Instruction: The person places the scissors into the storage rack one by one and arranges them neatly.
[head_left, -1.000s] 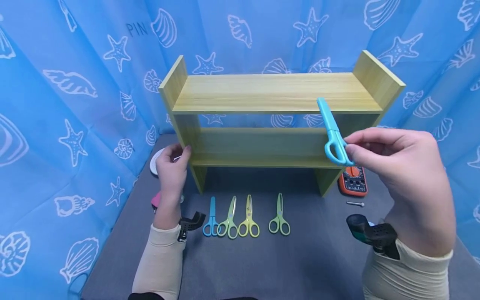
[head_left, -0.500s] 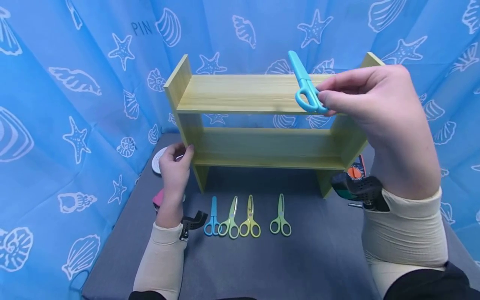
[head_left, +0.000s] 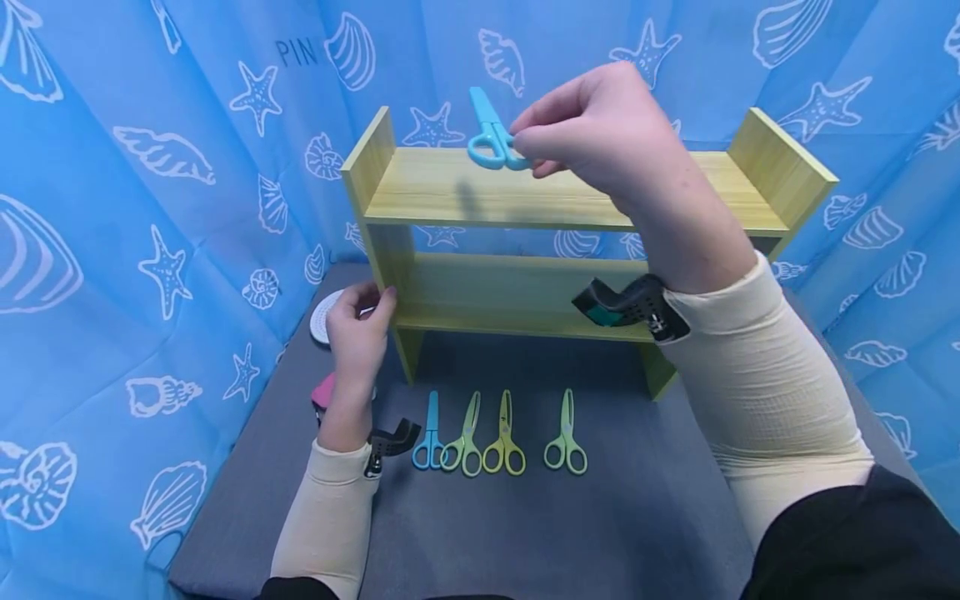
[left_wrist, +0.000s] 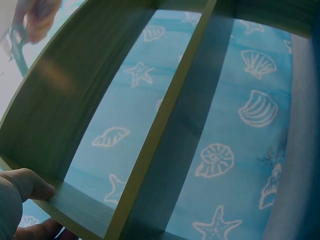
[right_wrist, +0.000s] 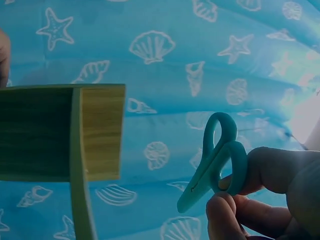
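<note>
My right hand (head_left: pixel 600 125) pinches turquoise scissors (head_left: pixel 489 133) by one handle loop, above the top board of a light wooden shelf (head_left: pixel 450 187). The scissors' covered blade points up and away, and a small shadow falls on the board beneath. In the right wrist view the turquoise scissors (right_wrist: pixel 202 175) hang between thumb and fingers. My left hand (head_left: pixel 360 333) grips the shelf's left side panel; in the left wrist view the thumb (left_wrist: pixel 32 185) lies on the inner side, with fingers behind the panel's edge.
On the grey table (head_left: pixel 480 533) in front lie blue scissors (head_left: pixel 431 433), green scissors (head_left: pixel 467 437), yellow scissors (head_left: pixel 505 437) and another green pair (head_left: pixel 566 437). A white round object (head_left: pixel 321 321) and a pink object (head_left: pixel 324 390) sit at the left. A blue curtain (head_left: pixel 187 250) hangs behind.
My right hand has carried the turquoise scissors up and left, from the shelf's right front to above the top board. The left hand keeps its hold on the side panel.
</note>
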